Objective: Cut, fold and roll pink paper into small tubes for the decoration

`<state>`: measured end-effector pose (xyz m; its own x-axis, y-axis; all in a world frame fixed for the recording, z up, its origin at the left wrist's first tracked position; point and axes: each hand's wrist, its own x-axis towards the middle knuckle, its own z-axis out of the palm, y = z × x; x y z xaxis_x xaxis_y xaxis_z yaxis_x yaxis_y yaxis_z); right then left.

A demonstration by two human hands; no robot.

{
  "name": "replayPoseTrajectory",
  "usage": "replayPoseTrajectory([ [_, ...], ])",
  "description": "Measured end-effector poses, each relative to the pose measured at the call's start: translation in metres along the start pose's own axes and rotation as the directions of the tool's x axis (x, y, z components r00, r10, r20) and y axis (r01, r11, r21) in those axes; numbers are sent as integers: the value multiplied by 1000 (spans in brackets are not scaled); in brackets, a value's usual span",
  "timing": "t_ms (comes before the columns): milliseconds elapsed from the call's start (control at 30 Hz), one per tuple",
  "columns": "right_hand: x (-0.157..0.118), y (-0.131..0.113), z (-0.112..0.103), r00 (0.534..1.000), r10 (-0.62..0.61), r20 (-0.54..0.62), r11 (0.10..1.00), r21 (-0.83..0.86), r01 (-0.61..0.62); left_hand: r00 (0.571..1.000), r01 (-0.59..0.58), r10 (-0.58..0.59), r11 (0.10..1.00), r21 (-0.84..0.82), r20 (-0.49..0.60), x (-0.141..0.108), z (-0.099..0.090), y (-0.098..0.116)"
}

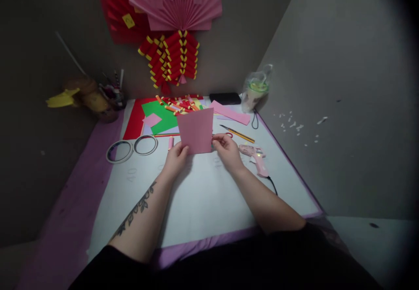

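A pink sheet of paper [195, 130] is held up above the white table covering [203, 207]. My left hand [177, 157] pinches its lower left corner, thumb in front. At the lower right edge, my right hand [228, 150] has its fingers closed on the same sheet. Just left of the sheet stands a small pink paper roll [170, 143]. Behind it lie several red, orange and pink paper rolls [180, 105], partly hidden by the sheet, and a green sheet [163, 122].
Two tape rolls [146, 145] lie at the left. A craft knife [241, 134], a pink glue gun [257, 155] with a cord and a lidded cup [255, 92] are at the right. Behind lies a black phone [224, 98]; a pen holder [113, 93] stands back left.
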<state>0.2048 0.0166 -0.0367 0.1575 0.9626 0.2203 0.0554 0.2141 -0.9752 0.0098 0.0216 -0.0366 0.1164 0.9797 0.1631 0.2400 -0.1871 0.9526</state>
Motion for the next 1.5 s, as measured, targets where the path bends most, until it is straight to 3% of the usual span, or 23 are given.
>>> replayPoseTrajectory([
  [133,-4,-1,2,997,-35,-74,998,-62,30,998,-15,16,1000,15,-52,-1,-1,4],
  [200,-10,-3,4,999,-3,-34,997,-80,0,998,-5,7,1000,18,-66,-2,-1,5],
  [267,-16,-4,9,991,69,116,996,-72,-61,996,6,-3,999,36,-86,-2,-1,3],
  [333,-24,-5,16,935,126,332,989,-115,-93,995,9,-3,998,55,-103,-2,-1,0],
  [400,-29,-7,21,872,141,469,975,-217,-41,994,0,6,999,48,-110,-2,-2,-6],
  [433,-31,-8,23,861,142,488,962,-274,-4,994,-6,10,999,33,-111,-1,-3,-9],
  [600,-35,-13,13,892,211,399,874,-487,11,997,-30,28,999,-32,-78,4,-15,-18],
  [833,-44,-21,-8,883,294,366,769,-639,9,997,15,-15,1000,-10,-72,8,-41,-21],
  [967,-42,-29,-15,871,325,368,687,-725,50,995,8,-9,1000,-10,-96,8,-46,-25],
  [1067,-34,-38,-8,844,353,403,695,-717,52,995,-2,1,1000,-9,-103,7,-45,-25],
  [1167,-25,-44,17,898,237,370,794,-607,40,996,-20,18,1000,-11,-91,7,-43,-21],
  [1267,-17,-38,49,978,58,199,894,-447,38,996,-40,38,999,-15,-83,6,-43,-18],
  [1400,-13,-16,72,986,-123,112,910,-384,157,996,-57,55,998,-26,-67,6,-43,-19],
  [1500,-14,-3,71,986,-112,124,906,-394,153,997,-62,60,997,-50,-39,6,-42,-22],
])
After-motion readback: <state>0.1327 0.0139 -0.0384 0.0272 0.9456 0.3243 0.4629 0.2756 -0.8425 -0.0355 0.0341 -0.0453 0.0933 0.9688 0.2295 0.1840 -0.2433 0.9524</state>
